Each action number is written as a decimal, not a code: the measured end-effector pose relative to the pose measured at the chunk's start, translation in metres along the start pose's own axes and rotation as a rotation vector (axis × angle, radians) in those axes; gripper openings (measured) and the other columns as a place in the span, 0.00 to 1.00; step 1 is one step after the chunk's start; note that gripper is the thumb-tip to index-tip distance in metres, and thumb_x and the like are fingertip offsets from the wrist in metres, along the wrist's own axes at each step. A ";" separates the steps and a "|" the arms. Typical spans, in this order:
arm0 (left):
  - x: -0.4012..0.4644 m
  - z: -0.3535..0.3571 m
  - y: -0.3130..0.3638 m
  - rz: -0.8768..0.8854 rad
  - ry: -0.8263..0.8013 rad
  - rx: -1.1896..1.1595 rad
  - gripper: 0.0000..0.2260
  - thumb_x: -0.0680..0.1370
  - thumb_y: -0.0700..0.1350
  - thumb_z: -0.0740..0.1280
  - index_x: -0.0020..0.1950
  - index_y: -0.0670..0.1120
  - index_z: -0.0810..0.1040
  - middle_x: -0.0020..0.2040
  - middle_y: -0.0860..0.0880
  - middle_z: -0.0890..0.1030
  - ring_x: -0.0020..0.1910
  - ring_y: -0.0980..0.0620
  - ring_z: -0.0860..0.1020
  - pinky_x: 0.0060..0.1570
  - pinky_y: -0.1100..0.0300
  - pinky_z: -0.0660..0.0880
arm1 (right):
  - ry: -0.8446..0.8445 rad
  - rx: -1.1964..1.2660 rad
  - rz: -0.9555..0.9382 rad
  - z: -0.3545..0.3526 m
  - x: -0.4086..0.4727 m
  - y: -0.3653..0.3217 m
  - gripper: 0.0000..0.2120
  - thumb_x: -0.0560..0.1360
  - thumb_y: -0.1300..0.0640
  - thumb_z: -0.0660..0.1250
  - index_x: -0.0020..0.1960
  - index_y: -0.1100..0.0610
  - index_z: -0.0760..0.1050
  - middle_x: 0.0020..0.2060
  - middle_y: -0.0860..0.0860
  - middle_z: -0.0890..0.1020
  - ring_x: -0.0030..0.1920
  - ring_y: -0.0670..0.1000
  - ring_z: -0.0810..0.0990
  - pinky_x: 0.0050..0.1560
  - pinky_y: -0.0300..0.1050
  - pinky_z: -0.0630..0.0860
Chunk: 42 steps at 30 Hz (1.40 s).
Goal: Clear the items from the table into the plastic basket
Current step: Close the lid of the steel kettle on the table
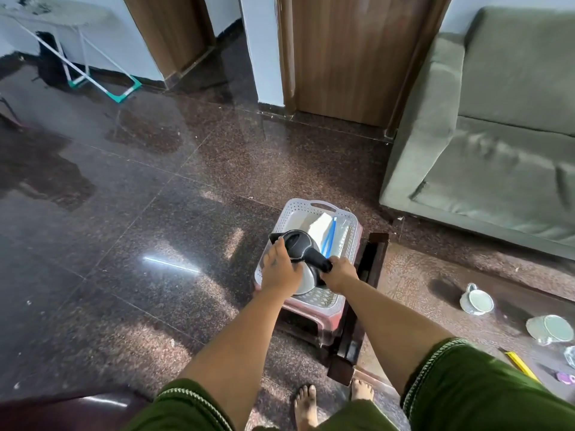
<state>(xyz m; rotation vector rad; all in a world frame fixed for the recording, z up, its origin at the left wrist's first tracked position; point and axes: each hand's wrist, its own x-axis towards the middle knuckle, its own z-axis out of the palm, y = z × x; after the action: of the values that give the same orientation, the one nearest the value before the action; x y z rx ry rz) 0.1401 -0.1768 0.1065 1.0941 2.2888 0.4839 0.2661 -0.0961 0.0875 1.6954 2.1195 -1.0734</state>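
Note:
A steel kettle (pixel 306 276) with a black lid and handle sits in the near half of the white plastic basket (pixel 298 209). My right hand (pixel 340 272) grips the kettle's black handle. My left hand (pixel 280 267) rests flat against the kettle's left side, fingers straight and reaching the lid. White folded paper (pixel 320 225) and a clear bag with blue strips (pixel 331 236) lie in the basket's far half. On the glass-topped table (pixel 420 275) at right stand two pale cups (pixel 476 300) (pixel 549 329) and a yellow stick (pixel 521 365).
The basket rests on a pink stool (pixel 306 309) beside the table's dark wooden corner (pixel 371 262). A green sofa (pixel 497 144) stands at the right. An ironing board (pixel 62 17) is at the far left. My bare feet (pixel 306 405) are on the glossy floor.

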 end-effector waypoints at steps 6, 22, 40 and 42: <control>0.002 0.013 -0.013 -0.185 -0.133 0.021 0.40 0.77 0.53 0.65 0.78 0.50 0.40 0.79 0.49 0.49 0.77 0.44 0.54 0.72 0.40 0.59 | -0.071 0.063 -0.011 -0.001 0.011 0.004 0.17 0.75 0.55 0.69 0.61 0.58 0.72 0.53 0.58 0.79 0.51 0.58 0.79 0.50 0.49 0.78; 0.026 0.017 -0.012 -0.228 -0.051 -0.229 0.45 0.66 0.39 0.76 0.76 0.46 0.55 0.73 0.43 0.64 0.73 0.43 0.63 0.70 0.49 0.65 | -0.068 0.261 -0.005 0.001 0.013 -0.002 0.13 0.76 0.56 0.66 0.59 0.57 0.73 0.47 0.56 0.78 0.45 0.56 0.77 0.48 0.49 0.79; -0.023 0.025 0.079 0.104 -0.110 -0.491 0.55 0.42 0.62 0.82 0.63 0.50 0.62 0.58 0.52 0.76 0.58 0.51 0.76 0.60 0.50 0.76 | 0.272 0.729 -0.036 -0.073 -0.097 0.073 0.07 0.72 0.50 0.72 0.44 0.52 0.76 0.35 0.47 0.79 0.39 0.47 0.76 0.40 0.40 0.72; -0.032 0.030 0.102 0.149 -0.146 -0.478 0.56 0.42 0.62 0.83 0.63 0.49 0.60 0.58 0.50 0.75 0.57 0.49 0.76 0.59 0.49 0.76 | 0.324 0.763 -0.024 -0.085 -0.112 0.092 0.07 0.70 0.51 0.72 0.41 0.53 0.77 0.36 0.50 0.81 0.37 0.47 0.78 0.43 0.43 0.73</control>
<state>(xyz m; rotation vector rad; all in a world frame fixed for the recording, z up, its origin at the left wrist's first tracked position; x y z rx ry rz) 0.2359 -0.1377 0.1473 1.0172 1.8387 0.9219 0.4069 -0.1186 0.1758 2.2926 2.0357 -1.8984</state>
